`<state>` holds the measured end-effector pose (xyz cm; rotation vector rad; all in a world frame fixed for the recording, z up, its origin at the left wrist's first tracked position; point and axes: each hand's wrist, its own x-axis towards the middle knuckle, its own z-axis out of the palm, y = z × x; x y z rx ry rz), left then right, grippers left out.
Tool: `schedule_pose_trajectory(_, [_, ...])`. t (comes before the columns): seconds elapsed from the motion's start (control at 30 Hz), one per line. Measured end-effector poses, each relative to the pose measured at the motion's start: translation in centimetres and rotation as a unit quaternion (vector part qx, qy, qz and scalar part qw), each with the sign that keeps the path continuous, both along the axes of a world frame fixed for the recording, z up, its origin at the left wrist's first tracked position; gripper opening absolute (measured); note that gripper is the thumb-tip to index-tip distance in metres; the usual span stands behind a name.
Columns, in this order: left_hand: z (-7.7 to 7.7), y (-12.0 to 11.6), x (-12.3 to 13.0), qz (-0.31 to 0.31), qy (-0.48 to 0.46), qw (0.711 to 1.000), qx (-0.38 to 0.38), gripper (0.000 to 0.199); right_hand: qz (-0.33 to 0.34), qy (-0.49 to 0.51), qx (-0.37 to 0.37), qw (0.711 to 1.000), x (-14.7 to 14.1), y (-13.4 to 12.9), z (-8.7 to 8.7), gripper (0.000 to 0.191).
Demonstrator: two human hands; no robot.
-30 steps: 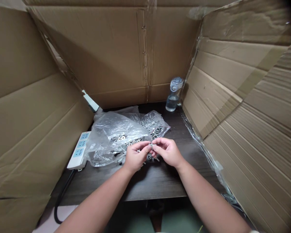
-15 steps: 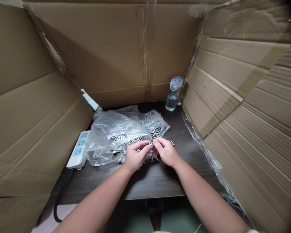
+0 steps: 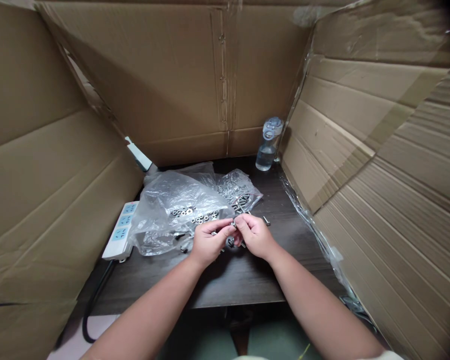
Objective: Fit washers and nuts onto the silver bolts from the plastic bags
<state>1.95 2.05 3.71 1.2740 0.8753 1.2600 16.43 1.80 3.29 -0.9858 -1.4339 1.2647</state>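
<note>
My left hand [image 3: 210, 241] and my right hand [image 3: 255, 235] meet above the front of the dark table. Thumbs and fingertips of both are closed on a small shiny metal fastener [image 3: 233, 224]; fingers cover most of it, so I cannot tell a bolt from a nut. Below the hands lie a few loose metal pieces [image 3: 231, 242], partly hidden. Behind my left hand, several nuts [image 3: 206, 218] rest on a clear plastic bag [image 3: 161, 200]. A smaller bag of bolts [image 3: 242, 192] lies beyond the hands, and one loose bolt [image 3: 266, 221] is right of my right hand.
A white power strip [image 3: 120, 231] with a black cable [image 3: 97, 295] sits at the table's left. At the back right stands a water bottle [image 3: 267, 150]. Cardboard walls [image 3: 165, 90] enclose the left, back and right of the dark table [image 3: 243, 290].
The fingers of my right hand have shifted slightly around the metal fastener, covering more of it. Both hands stay in nearly the same place, and the things on the table have not moved.
</note>
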Motion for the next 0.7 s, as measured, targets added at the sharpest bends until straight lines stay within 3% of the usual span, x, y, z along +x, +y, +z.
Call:
schedule_pose_trajectory(0.1, [0.0,0.0,0.1,0.008,0.007,1.000,-0.005,0.022,-0.009,-0.013,-0.009,1.000,0.0,0.2,-0.3,0.042])
schedule_pose_trajectory(0.37, [-0.9,0.3,-0.2,0.010,-0.032,0.997,-0.076,0.027,0.032,0.142,-0.060,0.988,0.2,0.0,0.8,0.030])
schedule_pose_trajectory(0.57, [-0.8,0.2,-0.3,0.020,0.001,0.999,-0.039,0.025,0.015,0.072,-0.020,0.997,0.1,0.0,0.4,0.024])
schedule_pose_trajectory(0.7, [-0.9,0.2,-0.3,0.029,0.008,0.999,-0.041,0.026,0.009,0.022,-0.020,1.000,0.1,0.1,0.3,0.037])
